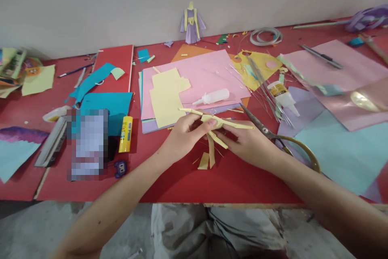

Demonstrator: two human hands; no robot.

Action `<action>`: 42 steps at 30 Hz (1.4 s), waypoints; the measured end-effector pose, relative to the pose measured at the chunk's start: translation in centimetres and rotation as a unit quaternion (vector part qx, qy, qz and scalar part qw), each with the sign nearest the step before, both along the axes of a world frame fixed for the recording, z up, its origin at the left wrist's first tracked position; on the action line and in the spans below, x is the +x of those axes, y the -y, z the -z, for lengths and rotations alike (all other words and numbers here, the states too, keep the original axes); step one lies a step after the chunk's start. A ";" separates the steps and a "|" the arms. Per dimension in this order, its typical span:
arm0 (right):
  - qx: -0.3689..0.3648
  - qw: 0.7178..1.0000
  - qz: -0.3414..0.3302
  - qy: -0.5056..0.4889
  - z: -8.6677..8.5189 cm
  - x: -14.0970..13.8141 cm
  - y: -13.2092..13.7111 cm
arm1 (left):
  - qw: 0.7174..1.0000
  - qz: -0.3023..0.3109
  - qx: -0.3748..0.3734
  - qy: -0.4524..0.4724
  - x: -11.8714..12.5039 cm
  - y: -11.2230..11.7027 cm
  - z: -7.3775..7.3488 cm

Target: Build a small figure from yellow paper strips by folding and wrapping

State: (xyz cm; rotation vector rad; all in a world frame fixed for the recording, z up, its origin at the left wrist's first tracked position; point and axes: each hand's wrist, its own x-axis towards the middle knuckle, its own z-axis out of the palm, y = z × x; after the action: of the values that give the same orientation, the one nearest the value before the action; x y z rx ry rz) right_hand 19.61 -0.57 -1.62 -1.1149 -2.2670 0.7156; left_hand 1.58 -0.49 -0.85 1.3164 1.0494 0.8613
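Note:
Between my two hands is a pale yellow paper figure (238, 125) with thin rolled limbs sticking out to both sides and downward. My left hand (189, 131) is closed on its left part, the thumb pressed on the flat middle. From the other side my right hand (247, 144) grips it, its fingers partly hidden under the paper. Below hang or lie yellow paper strips (211, 154); I cannot tell whether they are attached. Just beyond my hands, a small white nozzle bottle (216, 96) lies on pink paper (200, 71). Scissors (264, 130) with gold handles lie beside my right forearm.
Cut yellow paper (166, 103) covers part of the pink sheet. At left are a glue stick (125, 134), a pixelated phone-like object (89, 144) and a cutter (51, 142). A glue bottle (281, 95) and wires lie at right. A purple paper doll (191, 24) leans on the wall.

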 end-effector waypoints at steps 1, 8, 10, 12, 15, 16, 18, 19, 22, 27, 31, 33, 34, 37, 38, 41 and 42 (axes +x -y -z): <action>0.000 1.000 0.000 0.000 0.0 0.0 0.0 | 1.000 -0.001 0.000 -0.001 0.0 0.0 0.0; 0.001 1.000 -0.003 -0.003 0.1 0.0 0.0 | 1.000 0.002 -0.001 0.007 0.0 -0.1 -0.1; -0.001 1.000 -0.003 -0.007 0.0 0.0 0.0 | 1.000 0.001 0.001 0.005 0.0 0.0 -0.1; -0.005 1.000 0.000 -0.004 -0.1 0.0 0.0 | 1.000 -0.003 0.001 -0.005 0.0 0.0 -0.1; -0.006 1.000 0.000 0.000 -0.1 0.0 0.0 | 1.000 -0.005 -0.002 -0.014 0.0 0.0 0.0; -0.006 1.000 -0.002 -0.001 -0.1 0.0 0.0 | 1.000 -0.004 -0.003 -0.012 0.0 0.0 0.1; -0.006 1.000 -0.004 -0.005 -0.1 0.0 0.0 | 1.000 0.000 -0.003 -0.002 -0.1 0.0 0.1; -0.007 1.000 -0.004 -0.005 0.0 0.0 0.0 | 1.000 0.001 -0.003 0.001 0.0 0.0 0.1; -0.005 1.000 -0.002 -0.003 0.0 0.0 0.0 | 1.000 0.001 -0.003 0.005 0.0 0.0 0.0; 0.007 1.000 -0.001 0.003 0.0 0.0 0.0 | 1.000 0.008 -0.001 0.007 0.0 -0.1 0.0; 0.010 1.000 -0.004 0.007 0.0 0.1 0.1 | 1.000 0.010 0.005 -0.008 -0.1 -0.1 0.1; 0.006 1.000 -0.005 0.013 -0.1 0.1 0.0 | 0.999 0.012 0.010 -0.030 -0.2 -0.1 0.1; 0.003 1.000 -0.004 0.016 -0.1 0.1 0.0 | 0.999 0.012 0.014 -0.045 -0.2 -0.1 0.1; -0.001 1.000 -0.001 0.017 -0.2 0.1 0.0 | 0.996 0.016 0.033 -0.082 -0.2 -0.1 0.1; -0.001 1.000 0.000 0.017 -0.2 0.1 0.0 | 0.995 0.017 0.038 -0.086 -0.2 -0.1 0.1; 0.001 1.000 -0.001 0.018 -0.1 0.1 0.0 | 0.997 0.019 0.032 -0.073 -0.3 -0.2 0.2; 0.003 1.000 -0.003 0.017 -0.1 0.1 0.0 | 0.997 0.018 0.026 -0.066 -0.3 -0.2 0.2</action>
State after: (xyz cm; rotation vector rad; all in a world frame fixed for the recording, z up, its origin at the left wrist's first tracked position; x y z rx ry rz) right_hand 19.70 -0.61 -1.54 -1.1262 -2.3002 0.6974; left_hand 1.30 -0.31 -1.06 1.4468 1.1083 0.7876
